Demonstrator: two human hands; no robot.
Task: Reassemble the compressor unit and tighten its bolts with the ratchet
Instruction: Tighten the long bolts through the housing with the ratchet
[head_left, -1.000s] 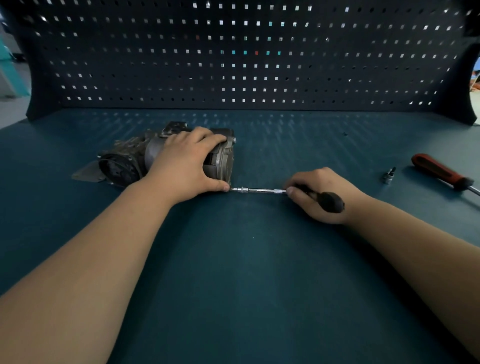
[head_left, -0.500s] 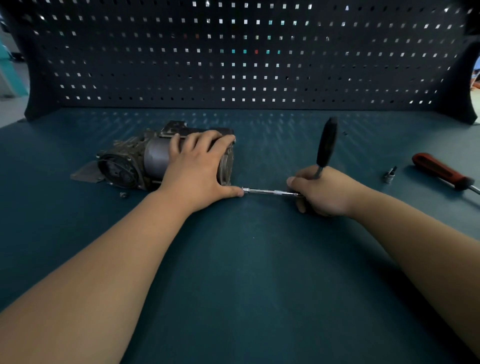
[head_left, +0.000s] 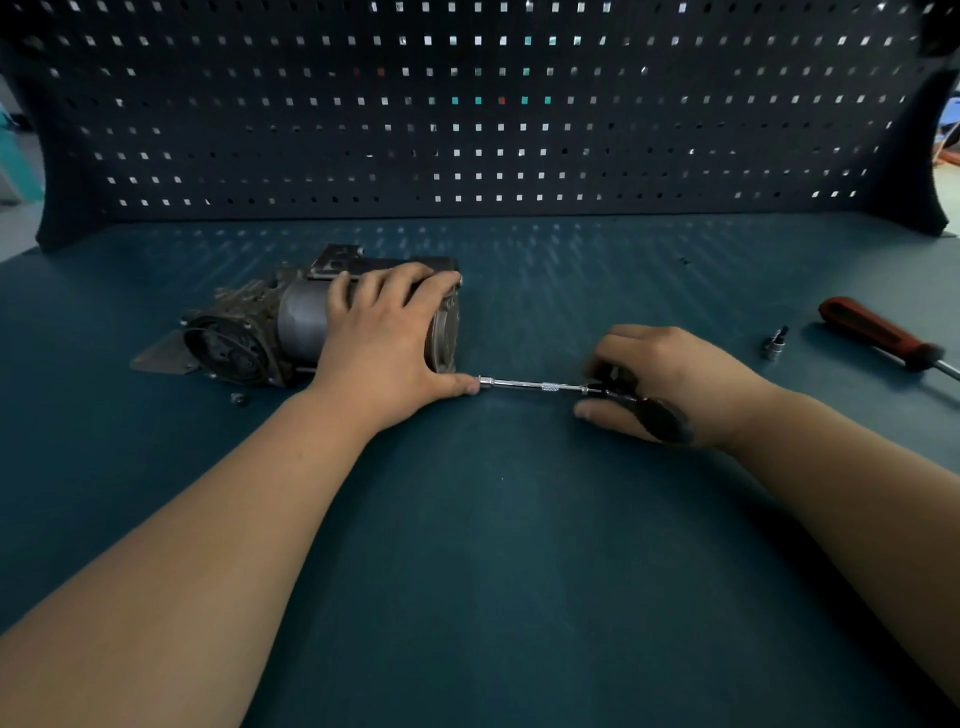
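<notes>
The fingers (head_left: 402, 280) of the left hand (head_left: 384, 348) are bent over the top of the compressor (head_left: 301, 325) and grip it, and the thumb lies by its near right corner, right at the tip of the shiny bar (head_left: 530, 385). The right hand (head_left: 680, 379) has its fingers curled round the black handle of the ratchet (head_left: 657, 413), whose bar lies flat and reaches left to the compressor. The compressor lies on its side at the far left of the blue table (head_left: 493, 545), and a small socket (head_left: 774, 345) and a red screwdriver (head_left: 872, 332) lie at the far right.
</notes>
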